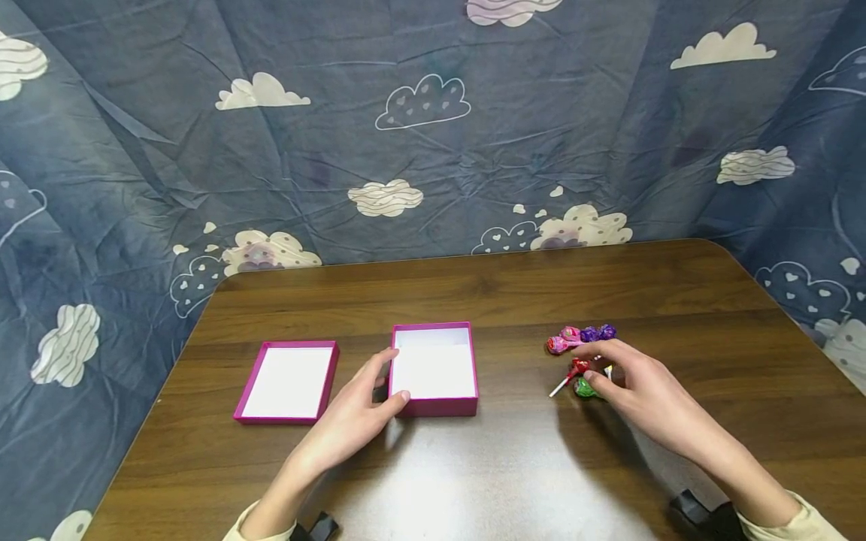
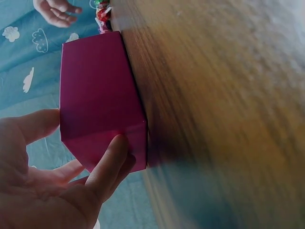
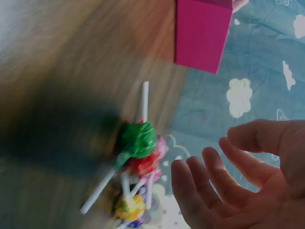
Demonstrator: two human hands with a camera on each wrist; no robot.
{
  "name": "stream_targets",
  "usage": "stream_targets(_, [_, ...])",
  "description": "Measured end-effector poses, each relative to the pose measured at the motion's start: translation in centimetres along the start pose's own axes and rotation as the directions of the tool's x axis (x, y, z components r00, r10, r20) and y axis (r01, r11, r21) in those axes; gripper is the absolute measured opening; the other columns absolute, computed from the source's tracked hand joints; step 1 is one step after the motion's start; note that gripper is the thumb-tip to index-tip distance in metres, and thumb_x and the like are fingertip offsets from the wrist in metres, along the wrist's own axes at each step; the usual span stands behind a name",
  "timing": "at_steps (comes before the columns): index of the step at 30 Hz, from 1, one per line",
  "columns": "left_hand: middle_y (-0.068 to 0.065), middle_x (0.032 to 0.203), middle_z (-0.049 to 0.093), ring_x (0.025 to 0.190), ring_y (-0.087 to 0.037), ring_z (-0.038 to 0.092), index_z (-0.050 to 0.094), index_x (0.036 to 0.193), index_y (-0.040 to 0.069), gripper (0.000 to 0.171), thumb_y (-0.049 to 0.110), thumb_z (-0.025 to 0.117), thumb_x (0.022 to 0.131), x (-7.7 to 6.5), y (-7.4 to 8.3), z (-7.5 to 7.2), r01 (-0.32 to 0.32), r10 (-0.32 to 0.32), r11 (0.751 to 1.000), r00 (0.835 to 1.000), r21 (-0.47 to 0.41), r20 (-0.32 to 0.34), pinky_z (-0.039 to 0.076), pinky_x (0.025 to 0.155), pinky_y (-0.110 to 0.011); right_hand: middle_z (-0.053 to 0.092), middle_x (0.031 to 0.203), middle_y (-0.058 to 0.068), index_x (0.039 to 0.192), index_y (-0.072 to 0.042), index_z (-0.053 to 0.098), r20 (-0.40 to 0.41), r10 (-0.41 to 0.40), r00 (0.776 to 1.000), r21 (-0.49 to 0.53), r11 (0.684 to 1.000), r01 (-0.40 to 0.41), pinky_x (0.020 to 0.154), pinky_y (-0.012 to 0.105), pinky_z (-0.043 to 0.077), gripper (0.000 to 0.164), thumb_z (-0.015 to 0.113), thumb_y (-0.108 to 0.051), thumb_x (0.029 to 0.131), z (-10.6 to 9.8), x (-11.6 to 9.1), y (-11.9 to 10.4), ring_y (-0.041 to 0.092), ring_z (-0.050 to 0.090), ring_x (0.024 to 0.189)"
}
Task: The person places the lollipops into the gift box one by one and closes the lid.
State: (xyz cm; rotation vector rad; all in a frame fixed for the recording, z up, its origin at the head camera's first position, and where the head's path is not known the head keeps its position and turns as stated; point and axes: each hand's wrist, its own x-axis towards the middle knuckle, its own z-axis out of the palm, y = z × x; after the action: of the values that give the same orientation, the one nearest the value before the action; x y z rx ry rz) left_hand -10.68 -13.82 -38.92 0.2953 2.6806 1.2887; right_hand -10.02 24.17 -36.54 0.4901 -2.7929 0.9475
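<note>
A magenta open box (image 1: pixel 433 406) with a white inside stands on the table. My left hand (image 1: pixel 358 409) holds its left side; in the left wrist view the thumb (image 2: pixel 40 125) reaches the top rim and fingers press the side wall. Over the lollipops hovers my right hand (image 1: pixel 643 391), fingers spread and bent slightly, holding nothing in the right wrist view. Below it lie a red lollipop (image 1: pixel 578 367) with a white stick and a green lollipop (image 3: pixel 139 140). Just behind are pink lollipops (image 1: pixel 560 343) and purple ones (image 1: pixel 598 333). A yellow-wrapped lollipop (image 3: pixel 129 208) shows too.
To the left of the box lies a shallow magenta-edged lid (image 1: pixel 284 382), white side up. The brown wooden table (image 1: pixel 487 289) ends at a blue cloth (image 1: pixel 325 150) printed with clouds. Dark straps (image 1: pixel 707 515) are around both wrists.
</note>
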Motion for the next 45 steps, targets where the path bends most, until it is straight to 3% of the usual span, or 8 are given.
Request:
stream_targets(6, [-0.005, 0.153, 0.037, 0.126, -0.030, 0.051, 0.038, 0.150, 0.024, 0.065, 0.033, 0.068, 0.093, 0.0, -0.1, -0.1, 0.009, -0.009, 1.000, 1.000, -0.001, -0.001, 0.043, 0.098, -0.053, 0.067, 0.102, 0.001, 0.114, -0.014, 0.068, 0.057, 0.059, 0.997, -0.029, 0.998, -0.057, 0.070, 0.035, 0.049, 0.027, 0.072, -0.009, 0.088, -0.2, -0.6, 1.1, 0.011, 0.062, 0.082])
stream_targets(15, [-0.006, 0.154, 0.035, 0.127, -0.030, 0.050, 0.036, 0.151, 0.023, 0.065, 0.033, 0.067, 0.094, 0.0, -0.2, -0.1, -0.003, 0.003, 1.000, 1.000, -0.016, 0.013, 0.042, 0.098, -0.054, 0.062, 0.084, -0.010, 0.105, -0.019, 0.069, 0.114, 0.090, 0.989, -0.039, 0.996, -0.086, 0.068, 0.031, 0.046, 0.021, 0.076, -0.017, 0.086, 0.3, -1.0, 2.6, 0.007, 0.058, 0.079])
stream_targets(26, [-0.006, 0.155, 0.034, 0.127, -0.031, 0.050, 0.035, 0.152, 0.024, 0.066, 0.034, 0.066, 0.095, -0.1, -0.3, 0.0, -0.001, 0.001, 1.000, 1.000, -0.018, 0.019, 0.043, 0.098, -0.054, 0.063, 0.086, -0.011, 0.102, -0.020, 0.070, 0.168, 0.104, 0.980, -0.035, 0.994, -0.099, 0.071, 0.034, 0.047, 0.023, 0.080, -0.016, 0.081, 1.4, -0.4, 3.3, 0.009, 0.060, 0.082])
stream_targets(34, [-0.007, 0.155, 0.033, 0.126, -0.032, 0.050, 0.035, 0.152, 0.025, 0.065, 0.034, 0.066, 0.095, -0.1, -0.4, 0.0, -0.002, 0.003, 1.000, 1.000, -0.030, 0.026, 0.044, 0.097, -0.055, 0.061, 0.082, -0.012, 0.102, -0.020, 0.070, 0.180, 0.053, 0.982, 0.008, 0.998, -0.055, 0.069, 0.028, 0.047, 0.025, 0.082, -0.019, 0.080, 2.0, -0.1, 3.7, 0.005, 0.058, 0.078])
stream_targets(45, [-0.006, 0.157, 0.031, 0.126, -0.032, 0.050, 0.033, 0.153, 0.022, 0.067, 0.032, 0.066, 0.095, 0.1, -0.4, 0.1, -0.018, 0.018, 1.000, 1.000, -0.015, 0.018, 0.043, 0.099, -0.052, 0.061, 0.079, -0.013, 0.099, -0.023, 0.069, 0.215, 0.044, 0.976, 0.036, 0.998, -0.053, 0.065, 0.026, 0.045, 0.022, 0.081, -0.019, 0.080, 2.0, 0.2, 3.6, 0.004, 0.058, 0.074])
